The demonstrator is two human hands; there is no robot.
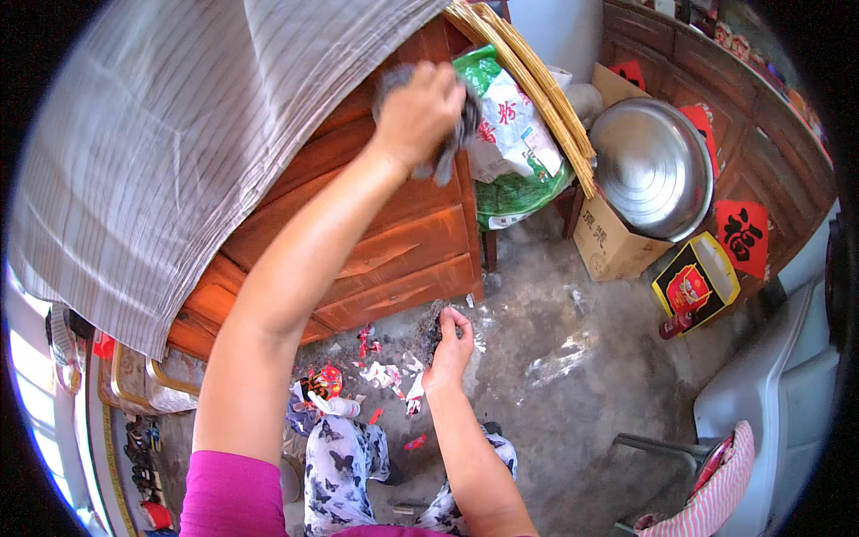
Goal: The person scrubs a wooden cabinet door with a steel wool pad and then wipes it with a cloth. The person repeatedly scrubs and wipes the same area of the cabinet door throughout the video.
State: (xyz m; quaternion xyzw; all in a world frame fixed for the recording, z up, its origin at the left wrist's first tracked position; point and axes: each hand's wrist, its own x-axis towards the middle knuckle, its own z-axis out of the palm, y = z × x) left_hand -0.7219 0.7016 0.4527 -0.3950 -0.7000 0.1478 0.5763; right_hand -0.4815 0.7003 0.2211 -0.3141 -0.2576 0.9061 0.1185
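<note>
My left hand (416,115) reaches far forward and is closed on a dark grey cloth (445,170), which lies by the upper corner of a reddish-brown wooden cabinet (394,237). Folds of the cloth hang out around my fingers. Lower down, above the floor, my right hand (450,353) pinches a dark grey, fuzzy clump (431,333) between thumb and fingers. What the clump is made of I cannot make out. A grey striped sheet (206,134) drapes over the cabinet's top and left side.
Scraps of wrappers and paper (385,376) litter the concrete floor near my feet. Right of the cabinet are a green-and-white sack (514,134), bundled stalks (537,80), a cardboard box (608,237) under a metal basin (651,166), and a black-and-yellow carton (696,285). A pink striped cloth (716,497) hangs on a chair.
</note>
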